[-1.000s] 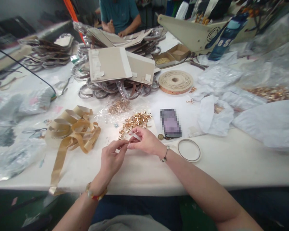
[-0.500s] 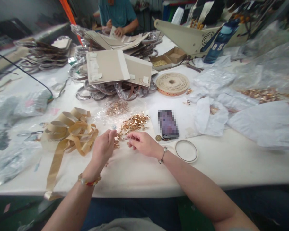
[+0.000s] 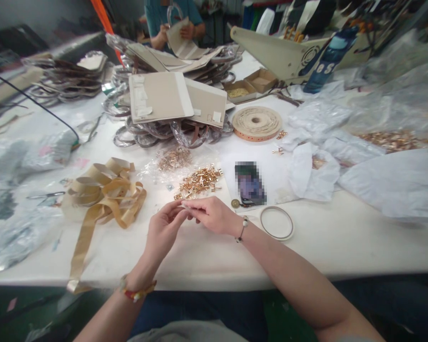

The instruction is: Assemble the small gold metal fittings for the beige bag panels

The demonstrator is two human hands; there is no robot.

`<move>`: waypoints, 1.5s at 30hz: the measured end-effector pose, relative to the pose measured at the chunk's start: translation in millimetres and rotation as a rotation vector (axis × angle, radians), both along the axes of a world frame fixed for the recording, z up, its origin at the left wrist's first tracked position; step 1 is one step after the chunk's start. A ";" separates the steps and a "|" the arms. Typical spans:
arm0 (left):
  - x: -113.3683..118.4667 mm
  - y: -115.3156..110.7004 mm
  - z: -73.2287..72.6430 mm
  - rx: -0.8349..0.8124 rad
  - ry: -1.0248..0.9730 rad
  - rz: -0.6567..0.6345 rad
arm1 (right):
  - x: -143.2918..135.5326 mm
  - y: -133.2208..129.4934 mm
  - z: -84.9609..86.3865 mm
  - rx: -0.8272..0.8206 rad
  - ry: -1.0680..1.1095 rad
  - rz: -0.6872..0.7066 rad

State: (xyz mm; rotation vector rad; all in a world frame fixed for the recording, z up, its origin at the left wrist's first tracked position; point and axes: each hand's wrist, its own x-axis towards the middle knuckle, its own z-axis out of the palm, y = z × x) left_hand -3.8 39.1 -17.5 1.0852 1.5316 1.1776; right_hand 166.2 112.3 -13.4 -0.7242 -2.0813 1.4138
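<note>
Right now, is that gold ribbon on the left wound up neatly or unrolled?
Unrolled. The gold ribbon lies in loose loops on the white table, one end trailing over the near edge.

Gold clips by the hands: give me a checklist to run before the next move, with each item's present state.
1. Left hand and right hand meet fingertip to fingertip above the table: ok.
2. Small piece pinched between the fingers: something pale shows there, but what it is: cannot tell.
3. Pile of gold clips lies just beyond the hands: ok.
4. Tan ribbon lies apart from the left hand, not tangled with it: ok.
5. Ribbon's loose end hangs over the table edge: not ok.
6. Ring and phone lie clear of the right wrist: ok.
</note>
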 end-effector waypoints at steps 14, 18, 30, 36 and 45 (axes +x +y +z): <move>2.2 -9.3 -4.2 0.091 0.318 0.124 | -0.4 -0.7 7.2 -0.078 -0.145 -0.086; -1.5 -9.9 -2.7 0.129 0.512 0.161 | -0.6 0.3 9.2 -0.071 -0.196 -0.110; -9.8 -4.1 -1.4 0.422 0.880 -0.136 | -1.4 1.7 6.5 0.102 -0.287 -0.115; -5.0 0.1 2.7 0.442 0.934 -0.135 | -1.2 0.8 5.8 0.189 -0.321 -0.100; -4.1 -10.7 1.0 0.626 0.943 -0.120 | -1.2 4.0 6.2 -0.201 -0.161 -0.064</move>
